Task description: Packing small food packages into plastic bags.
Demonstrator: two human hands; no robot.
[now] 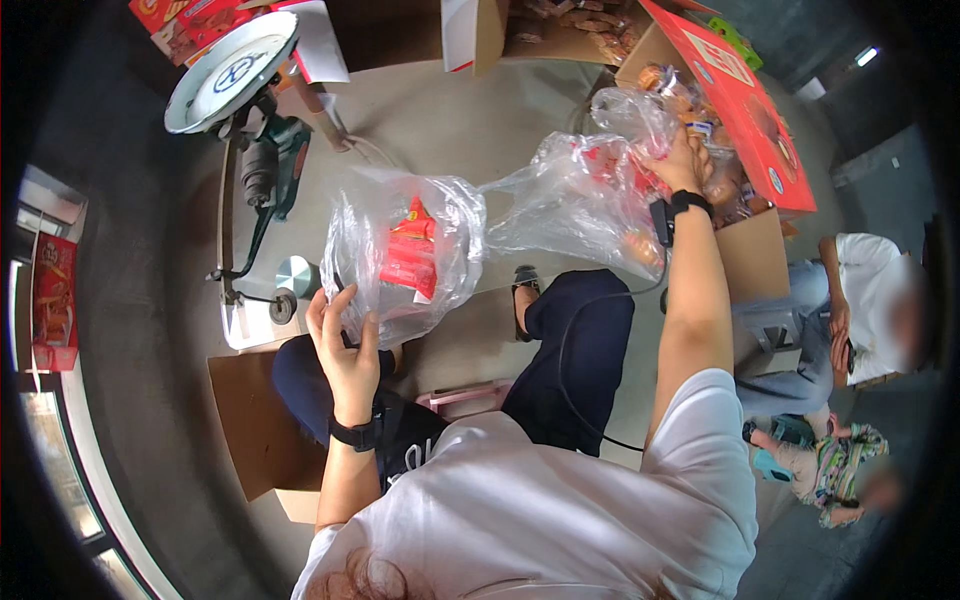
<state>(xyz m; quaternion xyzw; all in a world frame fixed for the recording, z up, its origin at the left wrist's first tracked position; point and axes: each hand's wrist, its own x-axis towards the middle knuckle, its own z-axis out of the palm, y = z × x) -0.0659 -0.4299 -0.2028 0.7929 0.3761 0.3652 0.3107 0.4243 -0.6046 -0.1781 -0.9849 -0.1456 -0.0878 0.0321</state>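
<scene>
A clear plastic bag [457, 225] stands with its mouth facing up, and red packets [411, 259] lie inside it. The thumb and fingers of my left hand [349, 360] hold the near left rim of that bag. My right hand [684, 166] is at the edge of a red-sided cardboard box [754, 262], over wrapped baked goods [724, 184]. Whether its fingers grip a packet is hard to see. Beside that hand lies a second clear plastic bag [562, 217] with red packets and a wrapped item in it.
A scale with a white enamel pan [232, 71] stands at the left, a metal weight [295, 276] near its base. Open boxes with wrapped goods [592, 26] line the far side. A black cable [564, 360] hangs from my right wrist. Two people sit at the right.
</scene>
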